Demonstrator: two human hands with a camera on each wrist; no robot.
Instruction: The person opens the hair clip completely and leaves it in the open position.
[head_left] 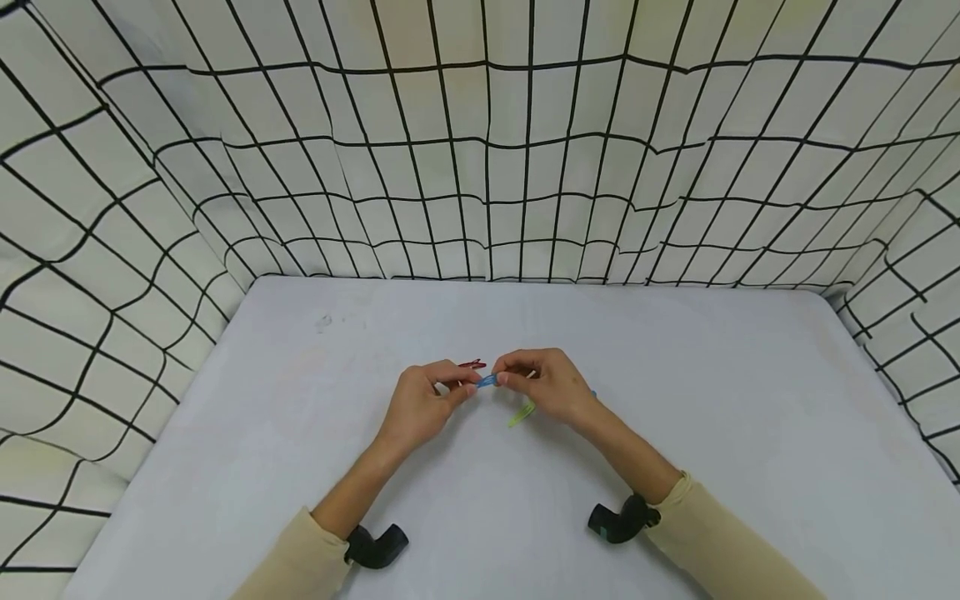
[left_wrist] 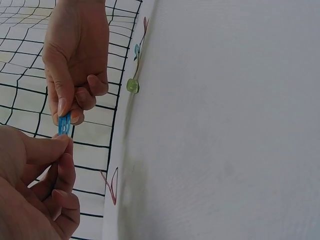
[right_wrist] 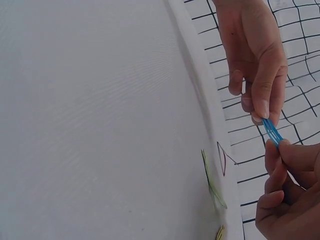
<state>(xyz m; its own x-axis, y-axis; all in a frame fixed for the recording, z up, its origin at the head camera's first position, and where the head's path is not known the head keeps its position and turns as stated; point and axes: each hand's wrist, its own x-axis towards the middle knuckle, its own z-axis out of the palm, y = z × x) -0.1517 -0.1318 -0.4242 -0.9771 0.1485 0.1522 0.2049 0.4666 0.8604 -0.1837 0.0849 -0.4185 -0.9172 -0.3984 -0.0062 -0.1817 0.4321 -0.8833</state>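
A blue snap hair clip [head_left: 487, 381] is held above the white table between both hands. My left hand [head_left: 423, 406] pinches one end with thumb and index finger. At the other end, the thumb and fingertips of my right hand [head_left: 551, 387] grip it. The wrist views show its slotted middle, while the fingertips cover both ends. Just beyond the hands lies a red hair clip [head_left: 472, 364], its two arms spread in a V in the left wrist view. A green hair clip [head_left: 521, 414] rests on the table beneath my right hand, partly covered by it.
Behind the right wrist a small blue thing [head_left: 594, 393] peeks out, mostly hidden. The right wrist view has a yellowish piece [right_wrist: 220, 232] at its lower edge. Black-and-white grid netting [head_left: 487, 167] rises behind and beside the white table [head_left: 480, 517].
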